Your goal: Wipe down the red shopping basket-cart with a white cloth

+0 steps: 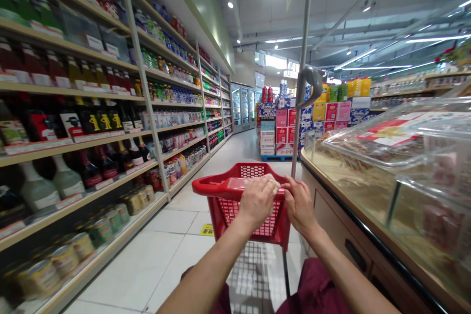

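- Presently, a red shopping cart [265,231] is standing directly before the person on the tiled floor [172,255], between the shelves [110,251] on the left and the display surface [340,184] on the right. Its handle [211,187] is facing the person, presumably so that both hands can reach it.
- Left hand [257,198]: it is lying over the handle, fingers folding down on a crumpled white cloth [275,185]. This grip is apparently keeping the cloth bunched and pressed against the bar.
- Right hand [299,202]: it is gripping the handle's right end between thumb and curled fingers, just beside the cloth. It is probably bracing the cart against the left hand's pressure. Whether it is also touching the cloth cannot be told.
- A grey pole [303,49] is rising beyond the right hand; its foot is being hidden, so its fixing cannot be confirmed.
- Bottles [106,122] are standing upright in rows, labels facing the aisle, evidently for easy reading. Cans [83,245] are occupying the lowest shelf.
- Clear plastic boxes [382,130] are resting on the display surface, likely leaving their contents visible.
- Beyond the cart, cartons [281,135] are sitting stacked on a blue pallet [279,157], presumably for keeping them off the floor.
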`<state>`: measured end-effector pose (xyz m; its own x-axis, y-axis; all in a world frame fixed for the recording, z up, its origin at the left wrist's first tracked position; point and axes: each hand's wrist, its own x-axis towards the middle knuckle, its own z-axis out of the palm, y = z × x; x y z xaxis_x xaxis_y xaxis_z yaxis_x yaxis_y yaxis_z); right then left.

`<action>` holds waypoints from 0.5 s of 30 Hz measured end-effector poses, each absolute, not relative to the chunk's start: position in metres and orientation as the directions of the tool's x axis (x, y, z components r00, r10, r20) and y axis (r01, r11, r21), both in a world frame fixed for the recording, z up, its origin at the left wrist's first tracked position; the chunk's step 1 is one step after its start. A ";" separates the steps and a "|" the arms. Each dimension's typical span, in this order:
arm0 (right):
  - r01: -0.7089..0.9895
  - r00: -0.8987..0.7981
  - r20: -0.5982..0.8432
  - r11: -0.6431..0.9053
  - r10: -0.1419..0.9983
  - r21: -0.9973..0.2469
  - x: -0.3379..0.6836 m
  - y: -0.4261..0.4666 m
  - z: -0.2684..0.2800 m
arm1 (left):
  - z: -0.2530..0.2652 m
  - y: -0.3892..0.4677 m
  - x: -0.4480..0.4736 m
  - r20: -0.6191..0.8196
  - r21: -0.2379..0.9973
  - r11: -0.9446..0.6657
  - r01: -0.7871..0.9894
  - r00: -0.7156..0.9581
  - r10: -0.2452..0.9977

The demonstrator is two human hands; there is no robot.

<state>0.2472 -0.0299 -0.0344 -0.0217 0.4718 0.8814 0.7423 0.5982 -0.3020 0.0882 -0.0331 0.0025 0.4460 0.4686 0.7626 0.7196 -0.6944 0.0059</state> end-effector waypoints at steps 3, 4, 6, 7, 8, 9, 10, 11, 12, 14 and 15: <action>0.742 -0.031 0.876 0.598 0.482 -0.303 0.248 -0.032 -0.033 | -0.002 -0.031 0.074 0.782 0.004 -0.677 0.736 0.420 0.461; 0.741 -0.028 0.875 0.598 0.483 -0.306 0.248 -0.032 -0.033 | -0.004 -0.029 0.062 0.794 0.021 -0.649 0.760 0.382 0.473; 0.738 -0.013 0.878 0.597 0.479 -0.315 0.245 -0.033 -0.033 | -0.006 -0.025 0.041 0.830 0.095 -0.555 0.826 0.242 0.503; 0.737 -0.005 0.879 0.596 0.476 -0.319 0.243 -0.033 -0.033 | -0.006 -0.025 0.037 0.836 0.116 -0.521 0.846 0.200 0.511; 0.737 0.001 0.881 0.595 0.473 -0.320 0.242 -0.033 -0.033 | -0.006 -0.025 0.039 0.834 0.112 -0.510 0.853 0.198 0.515; 0.738 0.001 0.883 0.596 0.470 -0.318 0.241 -0.033 -0.033 | -0.005 -0.027 0.046 0.823 0.087 -0.525 0.846 0.237 0.517; 0.738 -0.004 0.885 0.598 0.466 -0.312 0.240 -0.032 -0.033 | -0.004 -0.029 0.057 0.804 0.045 -0.561 0.826 0.303 0.511; 0.740 -0.014 0.887 0.601 0.462 -0.302 0.240 -0.032 -0.034 | -0.003 -0.030 0.069 0.777 0.003 -0.608 0.794 0.381 0.502; 0.741 -0.025 0.889 0.605 0.458 -0.291 0.241 -0.032 -0.034 | -0.002 -0.032 0.079 0.759 -0.020 -0.641 0.768 0.429 0.490; 0.743 -0.041 0.889 0.608 0.457 -0.278 0.243 -0.033 -0.033 | 0.000 -0.031 0.086 0.744 -0.032 -0.672 0.740 0.467 0.478; 0.744 -0.046 0.885 0.607 0.463 -0.279 0.243 -0.033 -0.033 | 0.000 -0.030 0.081 0.752 -0.019 -0.665 0.746 0.449 0.482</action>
